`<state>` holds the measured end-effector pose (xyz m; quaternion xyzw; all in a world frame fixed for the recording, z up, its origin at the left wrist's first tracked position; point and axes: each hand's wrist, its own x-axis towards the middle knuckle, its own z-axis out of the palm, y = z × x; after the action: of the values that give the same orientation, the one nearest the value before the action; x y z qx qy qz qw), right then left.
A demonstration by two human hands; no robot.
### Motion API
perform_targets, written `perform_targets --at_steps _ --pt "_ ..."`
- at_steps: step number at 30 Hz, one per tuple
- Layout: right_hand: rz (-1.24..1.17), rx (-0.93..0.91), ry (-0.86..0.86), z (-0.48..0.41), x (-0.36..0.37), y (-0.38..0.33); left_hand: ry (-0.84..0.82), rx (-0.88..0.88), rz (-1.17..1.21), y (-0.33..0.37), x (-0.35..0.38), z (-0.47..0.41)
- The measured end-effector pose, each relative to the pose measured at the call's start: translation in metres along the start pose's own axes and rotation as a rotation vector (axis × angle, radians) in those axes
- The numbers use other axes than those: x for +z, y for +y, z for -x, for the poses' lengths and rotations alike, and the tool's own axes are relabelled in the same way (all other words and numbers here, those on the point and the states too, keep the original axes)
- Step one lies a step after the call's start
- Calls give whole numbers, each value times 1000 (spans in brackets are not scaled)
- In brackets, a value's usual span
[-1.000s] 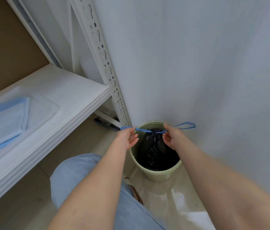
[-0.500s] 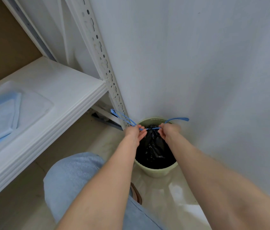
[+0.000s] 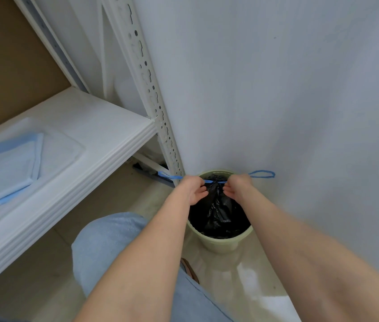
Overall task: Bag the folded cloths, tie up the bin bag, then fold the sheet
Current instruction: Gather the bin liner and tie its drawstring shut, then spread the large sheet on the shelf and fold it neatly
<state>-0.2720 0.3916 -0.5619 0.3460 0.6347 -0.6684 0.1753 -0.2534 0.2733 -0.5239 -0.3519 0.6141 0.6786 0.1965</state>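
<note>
Black bag (image 3: 218, 210) sat bunched in bin (image 3: 221, 240) by wall, thin and soft. Left hand (image 3: 192, 188) and right hand (image 3: 238, 185) each pinched blue drawstring (image 3: 214, 181); likely slippery, best gripped near knot.

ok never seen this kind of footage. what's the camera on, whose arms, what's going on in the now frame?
No robot here: the camera sits on a person's head, looking down at their own bare arms. The left hand and right hand each grip one end of a blue drawstring, stretched across the gathered neck of a black bin bag that sits in a pale green bin against the wall. On the white shelf to the left lies a folded light-blue cloth. The light-blue shape at the bottom is the person's knee.
</note>
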Motion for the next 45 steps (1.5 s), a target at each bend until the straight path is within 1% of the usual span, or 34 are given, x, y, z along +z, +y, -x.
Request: perform_targets --at_steps 2,5,7,9,13,16,19,22,26,30,34,37,40,42,45 --pt "67 -17 -15 9 2 -7 19 11 -51 6 -7 7" --pt "178 -141 -5 21 4 -20 54 61 -114 18 -18 20" --pt "220 -217 39 29 10 -32 80 116 -139 28 -28 31" --pt "262 -316 99 46 22 -46 111 219 -160 39 -40 44" --pt "355 -438 21 83 53 -74 261 506 -394 59 -69 67" --pt "418 -526 -8 115 83 -94 362 643 -500 74 -96 84" --pt "473 -610 -42 143 115 -109 449 731 -582 88 -126 101" --pt "501 -699 -113 171 149 -118 507 772 -599 98 -158 117" --pt "475 -759 -274 206 199 -115 588 782 -588 106 -204 133" --pt "511 -787 -386 231 249 -104 677 757 -581 106 -249 140" --pt "629 -823 -462 236 296 -88 789 694 -609 101 -305 138" --pt "783 -860 -508 228 335 -74 850 640 -636 93 -355 129" --pt "921 -871 -488 216 375 -62 868 513 -628 84 -398 119" --pt "1001 -887 -426 209 395 -57 838 436 -633 78 -421 112" --pt "1059 -897 -381 196 414 -51 782 374 -645 74 -446 104"
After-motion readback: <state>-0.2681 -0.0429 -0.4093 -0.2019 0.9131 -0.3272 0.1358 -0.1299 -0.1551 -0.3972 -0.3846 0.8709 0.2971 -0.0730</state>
